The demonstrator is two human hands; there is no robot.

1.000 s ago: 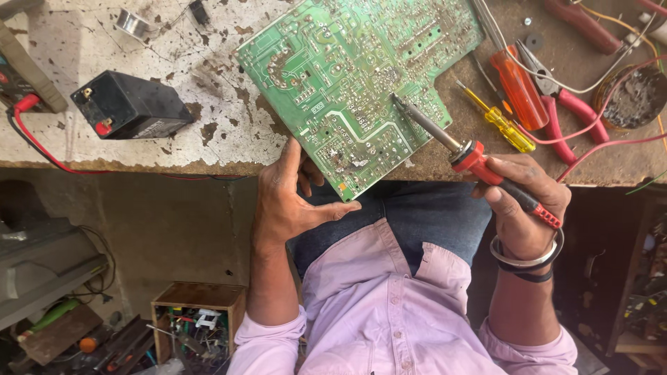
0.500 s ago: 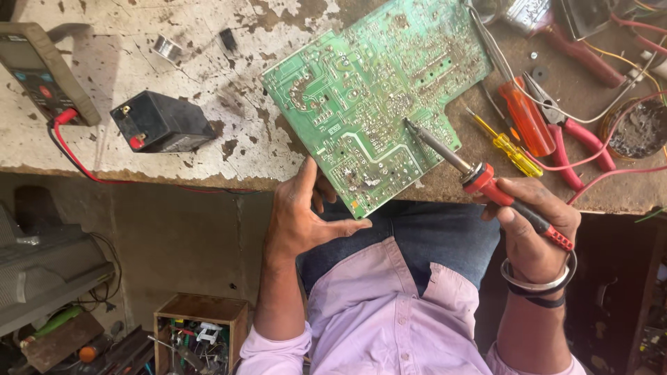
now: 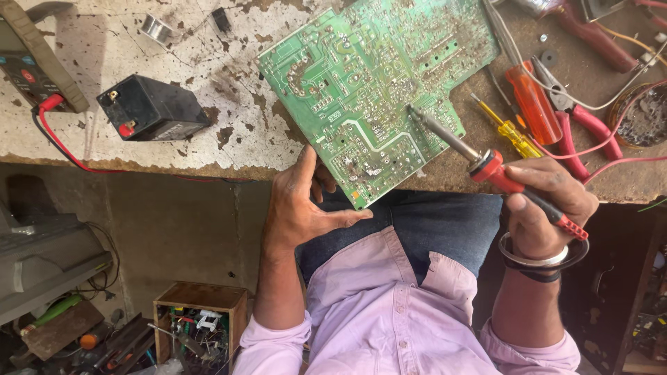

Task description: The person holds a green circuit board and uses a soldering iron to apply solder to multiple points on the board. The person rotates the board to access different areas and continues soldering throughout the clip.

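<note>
A worn workbench [image 3: 208, 149] with peeling pale paint runs across the top of the view, its front edge just above the person's lap. Lying on it, solder side up, is a large green circuit board [image 3: 368, 83]; its near corner juts over the bench edge towards the person. Left of the board sits a small black battery block [image 3: 153, 107] with a red terminal, well apart from the board, and at the far left edge a dark multimeter [image 3: 31, 62] with a red lead [image 3: 59, 139] trailing off the bench. Right of the board lie an orange-handled screwdriver [image 3: 533, 104], a smaller yellow-handled screwdriver [image 3: 511, 130] and red-handled pliers [image 3: 580, 125], close together, with a round tin [image 3: 643, 114] of dark residue near the right edge. A small spool of solder wire [image 3: 156, 29] lies near the top left.

Below the bench, on the floor at left, stands a wooden box [image 3: 200, 326] filled with small parts and tools.

The left hand [image 3: 302, 208] is open and cupped at the overhanging corner of the board, thumb pointing right beneath it, fingers reaching up behind the edge; whether they press the board cannot be told. The right hand [image 3: 545, 208], with bangles at the wrist, is closed around the red handle of a soldering iron [image 3: 486, 163], held like a pen. The iron's metal shaft slants up and left, and its tip rests on the board's solder side near the right-hand edge
</note>
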